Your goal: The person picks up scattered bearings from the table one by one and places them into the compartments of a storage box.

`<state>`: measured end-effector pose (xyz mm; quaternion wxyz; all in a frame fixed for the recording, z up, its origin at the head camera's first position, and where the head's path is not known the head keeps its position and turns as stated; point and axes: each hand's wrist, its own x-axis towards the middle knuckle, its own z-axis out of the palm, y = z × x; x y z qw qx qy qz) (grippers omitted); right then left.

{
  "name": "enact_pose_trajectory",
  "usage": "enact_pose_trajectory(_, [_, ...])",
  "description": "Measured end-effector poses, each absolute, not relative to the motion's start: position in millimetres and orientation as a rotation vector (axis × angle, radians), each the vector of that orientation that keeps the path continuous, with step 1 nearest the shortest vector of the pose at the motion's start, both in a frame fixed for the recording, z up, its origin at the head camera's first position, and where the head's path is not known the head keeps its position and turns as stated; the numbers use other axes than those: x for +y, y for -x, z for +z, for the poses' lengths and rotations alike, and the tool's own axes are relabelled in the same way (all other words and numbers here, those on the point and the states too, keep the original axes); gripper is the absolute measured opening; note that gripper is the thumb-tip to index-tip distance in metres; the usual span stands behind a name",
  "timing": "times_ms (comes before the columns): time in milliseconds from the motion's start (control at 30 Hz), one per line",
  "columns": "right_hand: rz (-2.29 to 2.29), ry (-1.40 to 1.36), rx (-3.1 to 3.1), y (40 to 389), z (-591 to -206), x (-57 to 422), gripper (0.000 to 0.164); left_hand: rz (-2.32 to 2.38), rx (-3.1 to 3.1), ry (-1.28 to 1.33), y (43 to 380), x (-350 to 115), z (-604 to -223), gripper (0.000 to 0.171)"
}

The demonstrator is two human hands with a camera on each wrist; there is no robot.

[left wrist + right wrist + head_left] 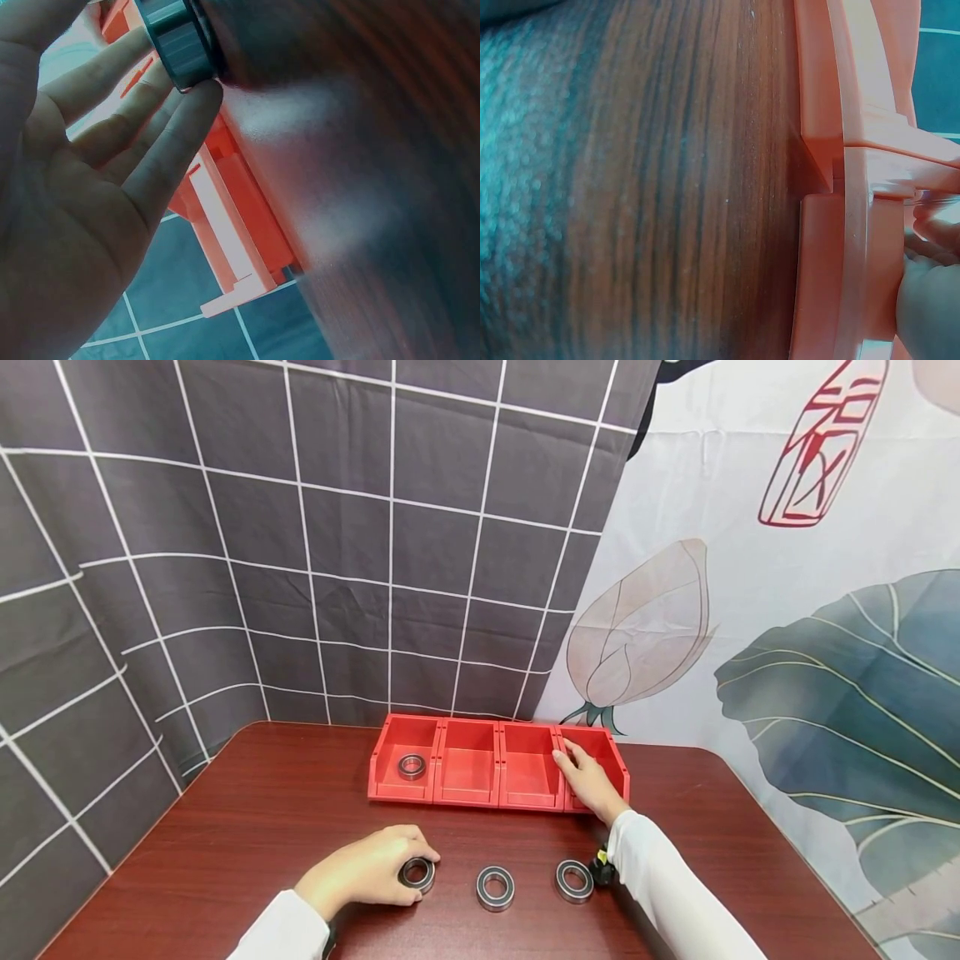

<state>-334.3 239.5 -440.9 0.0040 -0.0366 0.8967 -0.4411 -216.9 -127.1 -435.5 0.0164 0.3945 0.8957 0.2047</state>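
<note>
My left hand (378, 870) grips a ring-shaped ball bearing (417, 876) by its rim, low over the table in front of the red bins. In the left wrist view, the fingertips and thumb lie around the bearing's dark outer side (180, 49). My right hand (590, 777) reaches into the rightmost red bin (617, 766), its fingers partly hidden behind the bin wall in the right wrist view; I cannot tell whether it holds anything. Two more bearings lie flat on the table, one in the middle (495, 888) and another bearing (574, 882) near the right sleeve.
Several red bins stand joined in a row at the back of the brown table (247, 810). Another bearing (412, 766) lies inside the leftmost bin (381, 777). A small black and yellow item (602, 867) shows beside the right sleeve. Behind the table hangs a grey grid cloth (337, 552).
</note>
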Motion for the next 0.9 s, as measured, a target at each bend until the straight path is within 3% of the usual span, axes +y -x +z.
enact_pose_trajectory(233, [-1.378,0.115,2.813,334.3,-441.3,239.4,0.068,0.650,2.834,-1.302,219.1,-127.7,-436.4,0.038])
enact_pose_trajectory(900, [-1.363,0.102,2.814,332.9,-439.9,239.2,0.067,0.680,3.084,-1.198,233.6,-116.8,-428.5,0.041])
